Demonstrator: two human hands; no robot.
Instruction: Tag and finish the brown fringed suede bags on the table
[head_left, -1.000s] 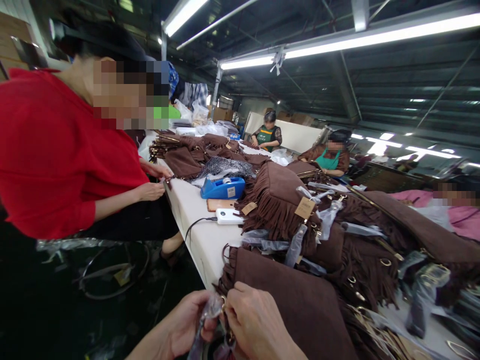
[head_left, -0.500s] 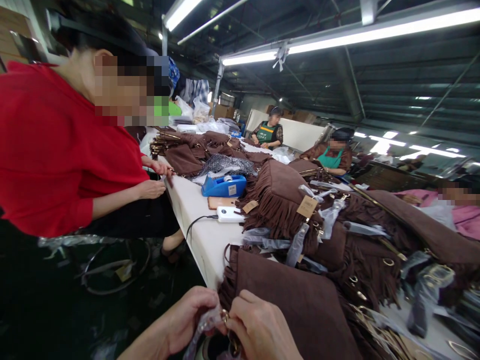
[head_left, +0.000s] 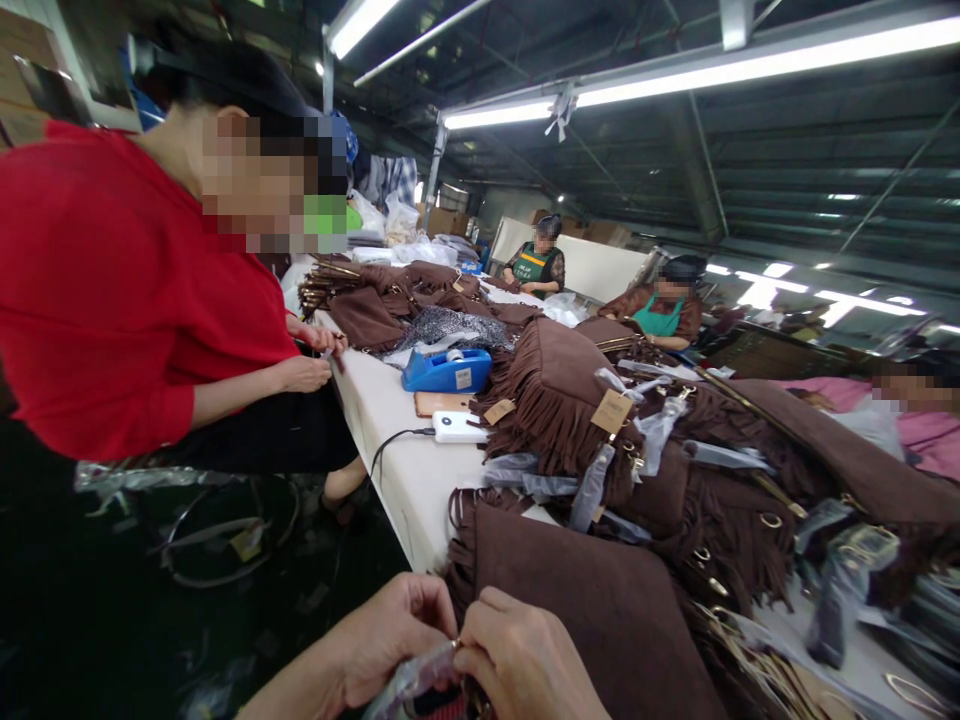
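At the bottom of the head view, my left hand (head_left: pixel 390 635) is closed in a pinch on a plastic-wrapped strap (head_left: pixel 420 675). My right hand (head_left: pixel 521 655) is also closed, its fingers meeting the left ones at a small gold metal fitting on the strap's end. Most of that fitting is hidden by the fingers. Just beyond my hands a dark brown fringed bag (head_left: pixel 570 590) lies flat on the white table (head_left: pixel 420 500), close to my right hand.
Brown fringed bags (head_left: pixel 555 390) with tags and wrapped straps are heaped to the right. A blue tape dispenser (head_left: pixel 448 372), a phone (head_left: pixel 442 403) and a white power bank (head_left: pixel 459 427) with a cable stand mid-table. A co-worker in red (head_left: pixel 142 300) sits at the left; others work farther back.
The gold fitting between my fingers is now more covered, and the wrapped strap has swung a little to the right. My hands stay close together in nearly the same place.
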